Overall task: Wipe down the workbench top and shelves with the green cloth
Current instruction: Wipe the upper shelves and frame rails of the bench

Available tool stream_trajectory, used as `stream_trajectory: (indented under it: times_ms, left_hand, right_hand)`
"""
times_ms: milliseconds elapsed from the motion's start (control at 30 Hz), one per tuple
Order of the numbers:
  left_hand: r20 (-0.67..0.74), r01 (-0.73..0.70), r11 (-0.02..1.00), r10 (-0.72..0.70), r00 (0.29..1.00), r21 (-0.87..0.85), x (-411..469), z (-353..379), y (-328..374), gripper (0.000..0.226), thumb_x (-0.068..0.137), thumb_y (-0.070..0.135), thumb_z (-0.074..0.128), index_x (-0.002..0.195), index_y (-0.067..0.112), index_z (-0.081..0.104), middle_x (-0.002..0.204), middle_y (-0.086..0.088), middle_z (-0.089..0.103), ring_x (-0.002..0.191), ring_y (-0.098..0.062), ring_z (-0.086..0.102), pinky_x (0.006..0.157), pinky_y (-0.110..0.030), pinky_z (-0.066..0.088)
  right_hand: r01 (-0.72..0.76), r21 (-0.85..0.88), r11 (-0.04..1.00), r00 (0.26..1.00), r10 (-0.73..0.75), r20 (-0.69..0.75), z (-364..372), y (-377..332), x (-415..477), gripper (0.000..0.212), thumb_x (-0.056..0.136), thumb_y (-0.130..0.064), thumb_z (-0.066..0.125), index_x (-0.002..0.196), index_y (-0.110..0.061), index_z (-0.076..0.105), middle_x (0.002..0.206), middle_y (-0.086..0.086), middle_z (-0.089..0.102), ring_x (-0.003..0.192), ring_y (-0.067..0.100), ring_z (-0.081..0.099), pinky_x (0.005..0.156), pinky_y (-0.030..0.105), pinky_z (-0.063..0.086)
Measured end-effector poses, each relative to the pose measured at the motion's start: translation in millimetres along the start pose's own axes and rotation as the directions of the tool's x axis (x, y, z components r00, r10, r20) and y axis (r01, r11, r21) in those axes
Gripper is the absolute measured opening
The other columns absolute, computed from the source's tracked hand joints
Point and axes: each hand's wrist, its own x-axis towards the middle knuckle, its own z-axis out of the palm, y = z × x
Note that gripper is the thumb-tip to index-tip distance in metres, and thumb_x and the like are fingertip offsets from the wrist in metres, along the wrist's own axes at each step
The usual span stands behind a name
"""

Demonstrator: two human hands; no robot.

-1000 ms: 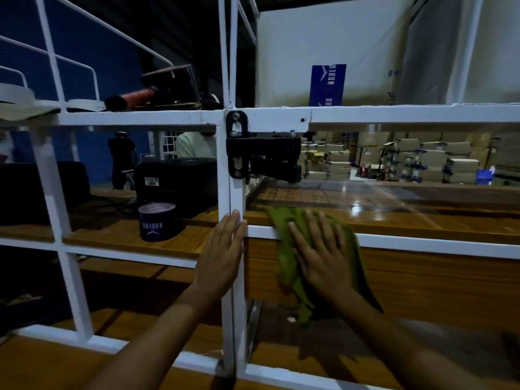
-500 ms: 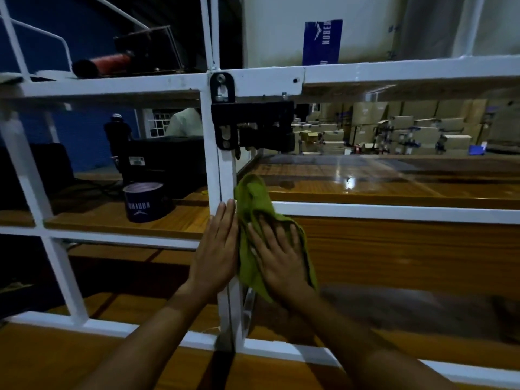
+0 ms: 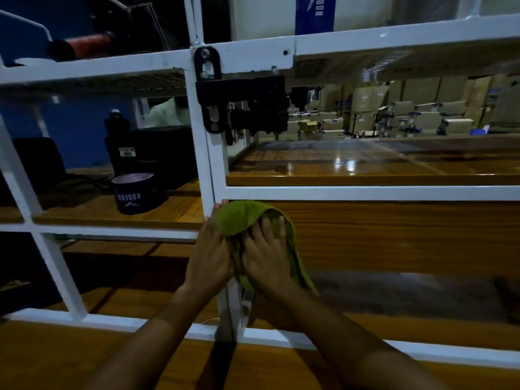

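The green cloth (image 3: 239, 220) lies bunched against the wooden front panel (image 3: 394, 235), just right of the white upright post (image 3: 209, 164). My right hand (image 3: 267, 257) presses flat on the cloth, and a fold of it drapes over my fingers. My left hand (image 3: 209, 254) lies on the post beside it, fingertips touching the cloth's left edge. The glossy wooden shelf (image 3: 365, 167) runs above the panel behind a white crossbar (image 3: 365, 192). The workbench top (image 3: 70, 358) spreads below my forearms.
A dark blue tape roll (image 3: 135, 194) stands on the left shelf before a black device (image 3: 152, 150). A black bracket (image 3: 242, 104) is bolted to the post. A red-handled tool (image 3: 84, 45) lies on the upper shelf. A person in white (image 3: 166, 114) and stacked cartons (image 3: 408, 114) are behind.
The cloth and my right hand slid left and down off the shelf edge onto the front panel, closing against my left hand on the post. The view also tilted downward.
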Motion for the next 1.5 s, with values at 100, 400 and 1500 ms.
stream_trajectory:
  times_ms: [100,400,1500]
  left_hand:
    - [0.010,0.027,0.999,-0.027,1.000,0.021,-5.1,4.6,5.4,0.063,0.102,0.038,0.025,0.152,0.003,0.011,0.159,-0.022,0.010,0.148,-0.036,0.008,0.119,-0.051,0.011]
    - [0.081,-0.058,0.986,0.046,0.996,0.153,18.3,19.8,32.4,0.070,0.098,0.028,0.043,0.151,-0.001,0.007,0.160,-0.019,-0.002,0.149,-0.032,0.000,0.120,-0.046,0.010]
    - [-0.048,-0.375,0.914,0.386,0.921,0.155,121.0,75.5,200.3,0.065,0.096,0.033,0.041,0.150,0.001,0.023,0.160,-0.019,0.006,0.148,-0.033,0.007,0.119,-0.050,0.009]
  right_hand:
    - [0.058,0.006,0.998,0.998,-0.058,-0.007,7.7,22.1,-21.6,0.057,0.091,-0.038,0.044,0.146,-0.021,0.045,0.152,0.010,0.044,0.149,0.033,0.016,0.122,0.053,-0.009]
    - [-0.246,0.091,0.965,0.932,0.261,-0.253,-18.6,114.9,-49.6,0.040,0.099,-0.036,0.046,0.131,-0.016,0.059,0.141,0.018,0.048,0.136,0.040,0.037,0.122,0.055,-0.005]
    - [-0.714,0.126,0.689,0.683,0.724,-0.093,-49.6,280.6,-141.2,0.052,0.102,-0.048,0.024,0.142,-0.016,0.034,0.135,0.029,0.053,0.135,0.047,0.040,0.119,0.063,0.012]
